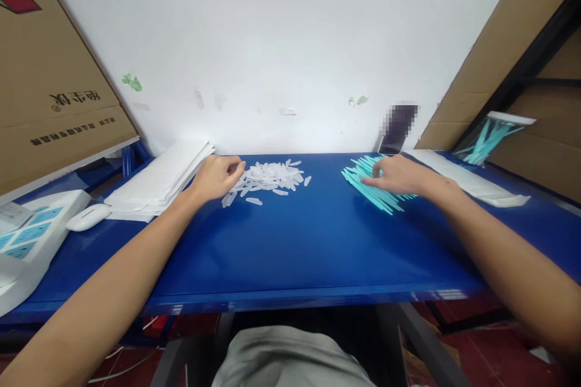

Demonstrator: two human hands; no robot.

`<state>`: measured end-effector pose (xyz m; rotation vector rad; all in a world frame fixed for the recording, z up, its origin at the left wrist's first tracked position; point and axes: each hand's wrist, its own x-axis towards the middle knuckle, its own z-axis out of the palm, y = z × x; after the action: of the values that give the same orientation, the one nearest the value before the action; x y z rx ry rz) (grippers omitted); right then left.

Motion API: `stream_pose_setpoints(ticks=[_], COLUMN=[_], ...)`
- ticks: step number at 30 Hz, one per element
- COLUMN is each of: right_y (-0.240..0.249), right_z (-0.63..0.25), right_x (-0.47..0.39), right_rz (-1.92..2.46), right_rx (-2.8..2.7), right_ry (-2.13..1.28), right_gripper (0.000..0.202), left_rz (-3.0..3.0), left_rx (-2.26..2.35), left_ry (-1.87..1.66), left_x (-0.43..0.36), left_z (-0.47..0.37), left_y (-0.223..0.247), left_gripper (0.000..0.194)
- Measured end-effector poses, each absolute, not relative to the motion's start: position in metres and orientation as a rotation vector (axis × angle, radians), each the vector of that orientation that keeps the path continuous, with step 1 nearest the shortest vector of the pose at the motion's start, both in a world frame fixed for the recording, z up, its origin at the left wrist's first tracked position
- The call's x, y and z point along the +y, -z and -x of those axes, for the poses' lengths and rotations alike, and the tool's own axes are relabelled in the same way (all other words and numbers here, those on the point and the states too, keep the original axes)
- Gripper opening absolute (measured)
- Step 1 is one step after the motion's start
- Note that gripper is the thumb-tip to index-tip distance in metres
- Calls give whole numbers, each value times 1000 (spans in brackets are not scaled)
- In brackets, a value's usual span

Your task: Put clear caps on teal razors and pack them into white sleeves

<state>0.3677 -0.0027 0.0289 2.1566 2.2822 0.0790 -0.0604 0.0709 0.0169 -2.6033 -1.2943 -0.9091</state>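
On the blue tabletop [281,254] lies a loose pile of small translucent white plastic pieces [272,176]. My left hand [218,176] is at the pile's left edge, thumb and fingers curled together in a pinch; whatever sits between the tips is too small to make out. Toward the right, a heap of thin teal sticks [376,193] is spread out. Over it reaches my right hand [399,175], its thumb and forefinger apart and pointing down at the sticks. The other fingers of that hand are partly hidden.
White flat sheets or bags [158,178] are stacked left, near a white mouse-shaped object [88,217] and a white device with blue labels [40,236]. A phone [397,127] leans on the wall. At right are a white flat packet [472,178] and a clear container of teal sticks [490,136].
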Motion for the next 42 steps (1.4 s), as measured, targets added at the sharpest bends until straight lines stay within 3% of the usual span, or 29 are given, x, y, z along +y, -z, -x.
stream_pose_setpoints(ticks=[9, 16, 21, 25, 28, 35, 42], right_y=[-27, -27, -20, -23, -29, -11, -3], right_z=[-359, -338, -311, -277, -258, -253, -268], right_x=[-4, -12, -24, -28, -25, -24, -26], right_rz=[-2036, -1849, -1585, -1329, -1221, -1141, -1212], right_rx=[2290, 2562, 2806, 2935, 2911, 3118, 3282], right_ry=[121, 414, 588, 545, 506, 310, 439], right_gripper=[47, 33, 35, 34, 28, 24, 33], left_rz=[2613, 2678, 2800, 2942, 2958, 2970, 2987], left_rx=[-1273, -1212, -1126, -1243, -1265, -982, -718], left_ry=[911, 855, 762, 579, 540, 467, 470], left_x=[70, 59, 51, 44, 41, 33, 15], left_z=[61, 52, 44, 44, 44, 30, 9], left_y=[-18, -20, -26, -30, -31, -24, -11], left_gripper=[40, 40, 45, 51, 36, 29, 33])
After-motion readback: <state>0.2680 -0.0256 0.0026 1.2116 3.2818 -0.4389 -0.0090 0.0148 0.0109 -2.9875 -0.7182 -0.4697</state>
